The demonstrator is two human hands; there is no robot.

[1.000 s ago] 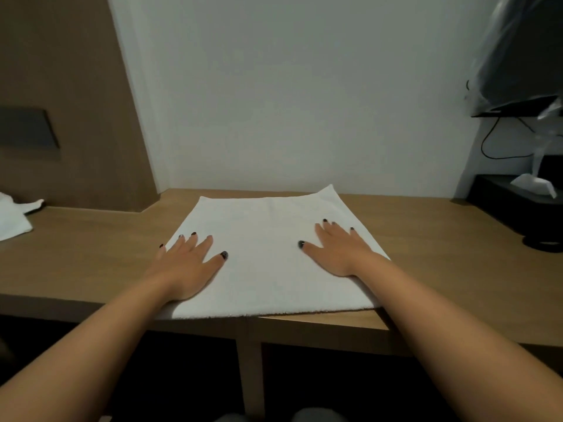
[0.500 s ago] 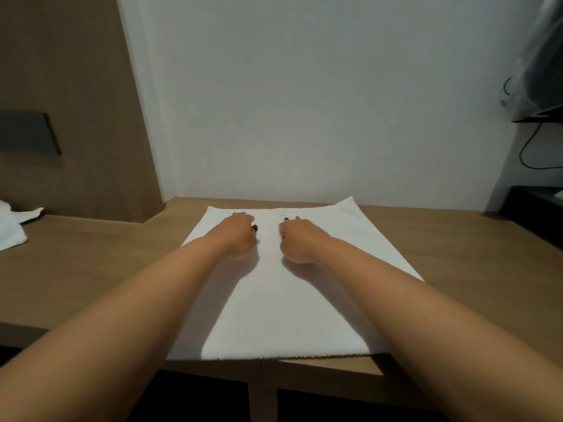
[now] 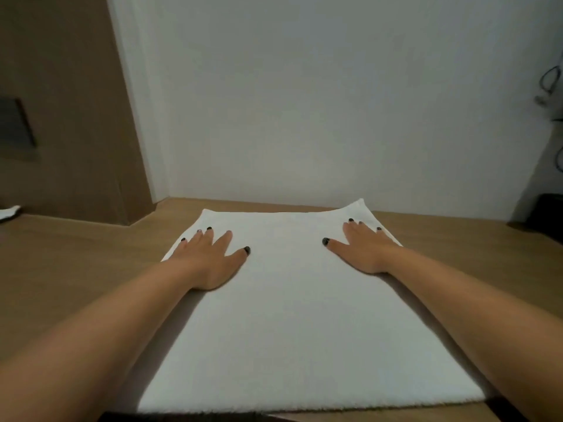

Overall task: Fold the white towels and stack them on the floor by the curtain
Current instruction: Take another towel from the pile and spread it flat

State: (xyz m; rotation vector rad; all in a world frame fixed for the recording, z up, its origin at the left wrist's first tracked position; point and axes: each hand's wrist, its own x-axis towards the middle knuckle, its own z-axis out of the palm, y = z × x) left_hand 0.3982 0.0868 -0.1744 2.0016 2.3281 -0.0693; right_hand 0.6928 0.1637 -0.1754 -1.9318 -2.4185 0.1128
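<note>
A white towel (image 3: 292,315) lies spread flat on the wooden desk (image 3: 76,269), its near edge at the desk's front edge. My left hand (image 3: 210,257) rests palm down on the towel's far left part, fingers straight and spread. My right hand (image 3: 364,251) lies flat on the far right part, fingers reaching toward the far right corner, which curls up slightly against the wall. Neither hand grips the cloth.
A white wall (image 3: 304,102) rises right behind the desk. A brown wooden panel (image 3: 61,117) stands at the left. Another white cloth (image 3: 9,211) shows at the far left edge. Dark objects and cables (image 3: 548,208) sit at the far right.
My hands were curled together at the towel's far middle; now they are flat and spread apart toward its far corners. The camera has moved closer to the towel.
</note>
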